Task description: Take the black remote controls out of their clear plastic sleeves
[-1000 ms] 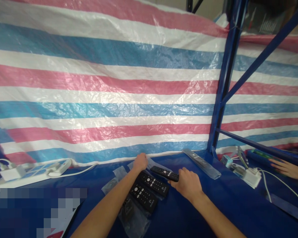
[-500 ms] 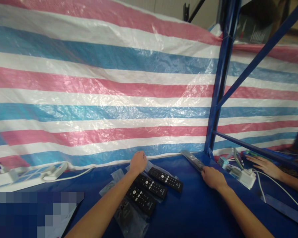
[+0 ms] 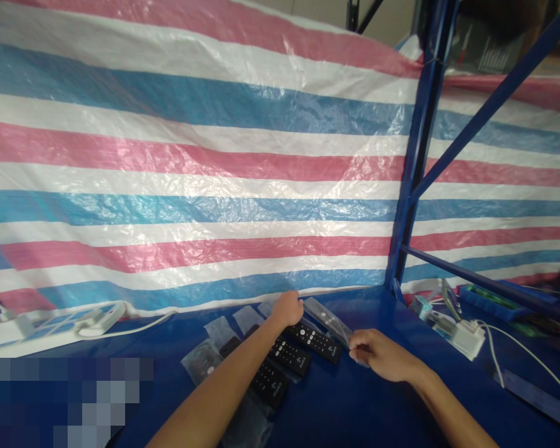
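My right hand (image 3: 378, 353) is closed on the near end of a remote control (image 3: 329, 318) in a clear plastic bag. That remote lies slanted at the right end of a row of black remotes on the blue table. My left hand (image 3: 288, 309) has its fingers curled in over the far end of the neighbouring remote (image 3: 318, 343); what they grip, if anything, is hidden. Left of it are another remote (image 3: 293, 358) and one partly covered by my left forearm (image 3: 271, 381). A further bagged remote (image 3: 204, 366) shows beyond that forearm.
A white power strip (image 3: 105, 320) with a cable lies at the back left. On the right stand a blue metal post (image 3: 408, 186), a white plug adapter (image 3: 466, 339) with cables, and a blue tray (image 3: 492, 302). A striped plastic sheet (image 3: 191, 211) hangs behind the blue table (image 3: 336, 404).
My right hand has brought the bagged remote leftward and nearer, beside the row. My left hand has shifted right along the remotes' far ends. The other person's hand at right has left its place.
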A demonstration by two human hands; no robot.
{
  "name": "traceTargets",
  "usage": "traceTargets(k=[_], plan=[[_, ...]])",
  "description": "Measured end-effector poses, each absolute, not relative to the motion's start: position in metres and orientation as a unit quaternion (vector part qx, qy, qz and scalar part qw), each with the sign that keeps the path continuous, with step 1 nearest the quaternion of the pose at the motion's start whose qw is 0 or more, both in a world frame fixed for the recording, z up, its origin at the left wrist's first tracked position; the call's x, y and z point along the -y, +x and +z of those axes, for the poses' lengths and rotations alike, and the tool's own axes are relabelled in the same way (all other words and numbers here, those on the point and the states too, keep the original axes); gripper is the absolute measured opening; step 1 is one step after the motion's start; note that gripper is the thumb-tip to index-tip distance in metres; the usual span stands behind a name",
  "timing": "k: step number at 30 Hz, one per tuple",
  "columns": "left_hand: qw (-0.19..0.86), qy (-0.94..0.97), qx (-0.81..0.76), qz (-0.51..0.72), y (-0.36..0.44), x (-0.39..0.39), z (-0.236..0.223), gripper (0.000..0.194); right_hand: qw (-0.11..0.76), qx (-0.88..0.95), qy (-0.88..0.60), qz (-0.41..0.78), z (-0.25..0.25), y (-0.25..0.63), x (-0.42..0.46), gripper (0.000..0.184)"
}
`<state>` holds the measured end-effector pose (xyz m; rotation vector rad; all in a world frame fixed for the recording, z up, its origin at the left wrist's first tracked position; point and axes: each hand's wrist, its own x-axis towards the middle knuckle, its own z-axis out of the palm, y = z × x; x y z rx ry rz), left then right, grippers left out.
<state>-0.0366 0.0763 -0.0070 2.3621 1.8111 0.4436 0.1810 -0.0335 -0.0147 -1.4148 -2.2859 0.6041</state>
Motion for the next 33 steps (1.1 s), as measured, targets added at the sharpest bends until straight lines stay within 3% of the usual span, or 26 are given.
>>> traceTargets(k=[3,7,10,19,28,33], plan=[[0.090,0.775,-0.611,0.138,-0.027,-0.089,-0.013,0.030,0.213,0.796,-0.507,0.254,-0.017,0.185,0.032,0.019],[0.110,0.759,-0.629,0.128,-0.015,-0.102,-0.016,0.026,0.254,0.768,-0.546,0.217,-0.016,0.188,0.029,0.040],[0.117,0.746,-0.644,0.123,-0.009,-0.104,-0.017,0.024,0.277,0.750,-0.574,0.178,-0.015,0.189,0.026,0.045],[0.092,0.749,-0.642,0.134,-0.002,-0.092,-0.012,0.031,0.297,0.733,-0.600,0.120,-0.013,0.193,0.026,0.045],[0.097,0.768,-0.623,0.112,-0.004,-0.091,-0.008,0.016,0.281,0.732,-0.617,0.075,-0.012,0.194,0.026,0.044],[0.033,0.784,-0.606,0.130,0.002,-0.070,0.015,0.032,0.264,0.711,-0.648,0.068,-0.006,0.195,0.030,0.043]])
